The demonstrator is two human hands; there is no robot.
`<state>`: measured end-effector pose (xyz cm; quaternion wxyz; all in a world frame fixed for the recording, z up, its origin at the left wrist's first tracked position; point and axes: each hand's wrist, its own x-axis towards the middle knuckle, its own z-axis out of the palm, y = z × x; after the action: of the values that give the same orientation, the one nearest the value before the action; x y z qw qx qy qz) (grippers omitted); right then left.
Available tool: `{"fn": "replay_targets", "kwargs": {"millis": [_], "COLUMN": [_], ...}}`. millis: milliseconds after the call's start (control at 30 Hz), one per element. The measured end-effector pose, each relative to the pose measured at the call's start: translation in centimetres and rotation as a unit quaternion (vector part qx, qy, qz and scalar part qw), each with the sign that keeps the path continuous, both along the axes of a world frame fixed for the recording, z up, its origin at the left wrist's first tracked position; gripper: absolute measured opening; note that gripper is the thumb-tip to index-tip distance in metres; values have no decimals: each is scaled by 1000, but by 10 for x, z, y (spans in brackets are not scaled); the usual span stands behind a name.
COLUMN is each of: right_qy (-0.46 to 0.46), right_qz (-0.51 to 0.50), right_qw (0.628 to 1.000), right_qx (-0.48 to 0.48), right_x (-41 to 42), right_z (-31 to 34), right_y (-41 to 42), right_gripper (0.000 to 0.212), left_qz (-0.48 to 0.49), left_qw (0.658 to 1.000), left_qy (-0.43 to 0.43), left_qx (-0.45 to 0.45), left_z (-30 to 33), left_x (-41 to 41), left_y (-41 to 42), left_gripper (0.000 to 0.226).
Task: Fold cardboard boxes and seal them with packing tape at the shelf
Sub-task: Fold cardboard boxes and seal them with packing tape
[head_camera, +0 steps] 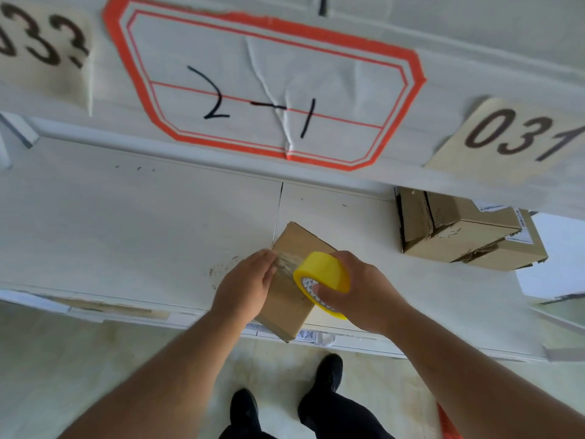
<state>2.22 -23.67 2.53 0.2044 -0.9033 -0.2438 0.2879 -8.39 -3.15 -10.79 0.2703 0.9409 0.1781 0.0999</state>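
Note:
A small brown cardboard box [292, 299] lies on the white shelf [126, 223], its near corner sticking out past the front edge. My right hand [357, 293] grips a yellow roll of packing tape [323, 277] just above the box's right side. A strip of clear tape [285, 263] runs from the roll to my left hand [245, 285], whose fingers pinch the tape end and press it onto the box's left edge. The box's middle is hidden behind my hands and the roll.
Stacked brown boxes [459, 232] with white labels sit at the right of the shelf. The upper shelf's face carries a red-bordered label "2-1" [262, 83] and a tag "031" [509, 137]. My black shoes [329, 372] stand on the pale floor below.

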Motion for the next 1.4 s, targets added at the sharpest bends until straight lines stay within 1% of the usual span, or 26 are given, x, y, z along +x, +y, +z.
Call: {"fn": "replay_targets", "kwargs": {"millis": [133,200,233,267,300,333,367,400,433,467,500,633,733,800,867,900,933,967,1000,1067,1100,1133,1200,1267,1300,1400], "right_qy": [29,37,43,50,56,59,61,59,55,54,55,88,118,170,275,318,321,276,182,57,27,6,-37,-46,-40,19], "right_qz": [-27,-23,-17,-16,-17,-16,-14,-8,-2,4,10,33,56,82,67,20,-64,-165,-235,-227,-196,-165,-114,-81,-85,-176], "right_qw": [998,998,998,997,997,997,997,997,997,997,997,991,982,968,931,910,902,908,934,972,975,977,979,981,981,984], "right_qx": [45,52,51,50,48,47,45,45,48,51,54,92,139,162,233,264,281,270,199,-25,-101,-136,-163,-172,-169,-33], "right_x": [-8,-10,-9,-8,-7,-5,-4,-4,-4,-5,-5,-1,10,11,13,16,23,33,45,65,69,70,68,70,72,85], "right_z": [-6,-11,-11,-12,-11,-10,-9,-8,-7,-9,-9,-4,-7,-7,-7,-14,-30,-50,-71,-118,-137,-150,-160,-165,-166,-135], "right_y": [-9,-15,-16,-15,-14,-14,-12,-11,-10,-10,-11,-23,-36,-42,-46,-49,-54,-59,-65,-78,-84,-86,-84,-82,-82,-77], "right_gripper": [55,61,64,66,67,65,62,59,58,58,57,47,16,11,31,40,51,62,67,56,48,39,26,21,21,14], "left_qz": [-60,-48,-8,51,139,242,320,357,356,338,328,322,284,267,261,259,260,261,261,258,257,255,252,269,287,332], "left_qw": [992,991,995,998,987,941,863,760,672,633,628,649,684,710,731,736,736,735,736,742,745,747,748,749,749,769], "left_qy": [100,97,71,37,-4,-42,-23,28,83,119,138,134,157,157,131,114,102,95,91,77,74,71,62,58,53,30], "left_qx": [46,77,70,25,-84,-234,-390,-542,-645,-686,-692,-676,-653,-633,-617,-615,-616,-619,-618,-613,-611,-609,-611,-602,-595,-546], "left_z": [9,19,22,27,35,49,66,79,87,92,94,100,106,106,108,107,108,108,108,108,106,105,102,98,97,97], "left_x": [9,10,8,4,0,-1,3,7,11,15,19,27,28,32,35,36,37,36,35,32,31,30,27,26,25,25], "left_y": [6,6,0,-12,-27,-43,-56,-68,-76,-80,-81,-80,-91,-99,-106,-107,-108,-109,-110,-110,-110,-110,-110,-111,-113,-118], "left_gripper": [43,40,38,37,32,21,18,35,56,73,80,71,75,80,67,55,44,40,38,36,38,44,69,101,108,102]}}
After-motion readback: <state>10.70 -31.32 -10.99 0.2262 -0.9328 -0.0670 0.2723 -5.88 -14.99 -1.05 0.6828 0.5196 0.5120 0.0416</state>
